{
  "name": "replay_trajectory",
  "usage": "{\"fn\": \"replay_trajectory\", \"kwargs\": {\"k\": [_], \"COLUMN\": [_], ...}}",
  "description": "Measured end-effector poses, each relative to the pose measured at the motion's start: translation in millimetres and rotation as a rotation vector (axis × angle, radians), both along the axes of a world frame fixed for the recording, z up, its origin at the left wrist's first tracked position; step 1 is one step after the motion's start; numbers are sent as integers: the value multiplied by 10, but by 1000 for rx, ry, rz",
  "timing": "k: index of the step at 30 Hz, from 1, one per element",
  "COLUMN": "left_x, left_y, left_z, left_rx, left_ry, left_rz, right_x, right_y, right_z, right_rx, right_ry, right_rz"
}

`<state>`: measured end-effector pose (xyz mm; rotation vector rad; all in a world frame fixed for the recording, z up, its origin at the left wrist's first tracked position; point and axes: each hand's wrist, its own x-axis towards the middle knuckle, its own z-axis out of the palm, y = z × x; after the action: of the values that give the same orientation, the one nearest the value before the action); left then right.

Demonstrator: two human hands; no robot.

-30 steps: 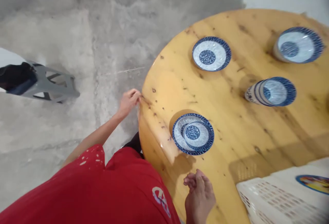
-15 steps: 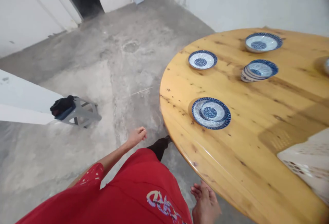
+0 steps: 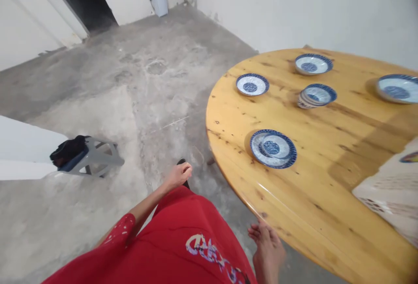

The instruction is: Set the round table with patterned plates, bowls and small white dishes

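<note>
My left hand point(image 3: 179, 175) hangs over the floor at the front of my red shirt, its fingers curled in and nothing seen in them. Close beside the near edge of the round wooden table point(image 3: 313, 236) is my right hand point(image 3: 267, 245), empty, with loosely bent fingers somewhat apart; whether it touches the edge I cannot tell. The nearest dishes are a blue-and-white plate point(image 3: 289, 158) and a smaller dish point(image 3: 273, 147) lying on it. Farther back stand a stack of bowls point(image 3: 318, 95), a small plate point(image 3: 252, 85) and a deeper dish point(image 3: 313, 64).
Another large blue-rimmed dish point(image 3: 397, 89) sits at the table's right. A cream perforated plastic basket point(image 3: 388, 192) stands at the right edge of view. On the left, a grey stool point(image 3: 109, 155) carries dark cloth point(image 3: 70, 151). Concrete floor lies between stool and table.
My view has shifted, bringing the right-hand dish and more of the basket into sight. Both hands remain empty beside my body; the dishes keep their places on the table.
</note>
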<state>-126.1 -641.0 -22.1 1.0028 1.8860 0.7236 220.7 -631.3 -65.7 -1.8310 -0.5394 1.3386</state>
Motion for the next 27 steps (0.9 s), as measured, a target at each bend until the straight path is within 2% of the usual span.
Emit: {"fn": "replay_trajectory", "kwargs": {"k": [4,9,12,15,17,20,27], "left_x": [-663,-1714,-2267,-2650,-2790,-2825,-2556], "left_y": [-34,27,163,419,669,1115,2103], "left_z": [4,36,67,95,104,110,160], "left_rx": [-57,-97,-88,-44,-15,28,94], "left_ry": [57,162,185,167,131,59,-16], "left_rz": [-41,47,110,154,179,153,-157], "right_x": [-617,-1708,-2329,-2760,-2939,-3106,-3409], "right_y": [350,717,853,941,998,1121,1664], "right_z": [56,156,239,321,365,407,431], "right_rx": [8,-8,-18,-23,-24,-25,19], "right_ry": [-35,-19,32,63,65,67,94], "right_rz": [38,118,184,246,261,228,102]}}
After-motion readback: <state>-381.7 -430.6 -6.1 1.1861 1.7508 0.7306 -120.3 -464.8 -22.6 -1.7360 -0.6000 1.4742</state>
